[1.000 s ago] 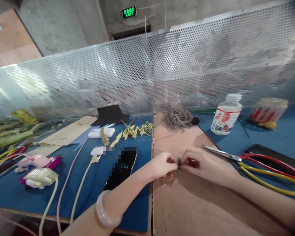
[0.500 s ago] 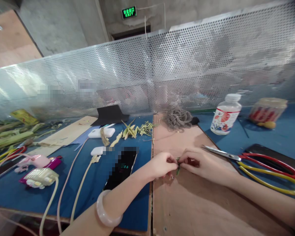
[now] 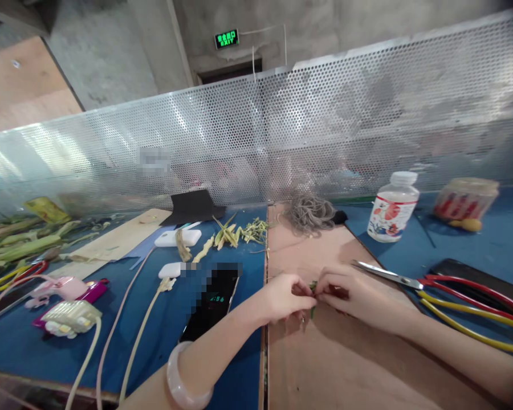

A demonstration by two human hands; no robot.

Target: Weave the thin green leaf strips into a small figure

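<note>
A small strip of green leaf is pinched between my two hands above the bare wooden board. My left hand, with a pale bangle on its forearm, grips the strip from the left with thumb and bent fingers. From the right, the fingertips of my right hand close on the same piece, almost touching the left ones. Most of the strip is hidden by the fingers. Large scissors with red and yellow handles lie just beyond my right forearm.
A tangle of grey cord lies at the board's far end. To the right stand a labelled bottle and a jar. A phone, charging cables, braided leaf pieces and loose husks occupy the left side. A perforated metal screen closes off the back.
The whole view has shifted slightly, so things sit a little lower in the picture. Both hands keep their pinch on the green strip with only small finger movement.
</note>
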